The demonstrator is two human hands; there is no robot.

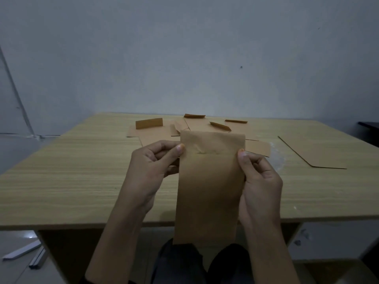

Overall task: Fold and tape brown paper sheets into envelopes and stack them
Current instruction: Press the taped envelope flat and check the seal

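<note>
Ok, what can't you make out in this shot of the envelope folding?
Head view, dim light.
Fingers of the left hand and right hand behind the held envelope: hidden by its paper.
Count of pieces in the pile: they overlap, and the envelope covers its near edge.
Pale shiny patch on the table: too blurred to name.

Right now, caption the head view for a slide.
Left hand and right hand pinch an envelope at the table; more paper lies behind.
</note>
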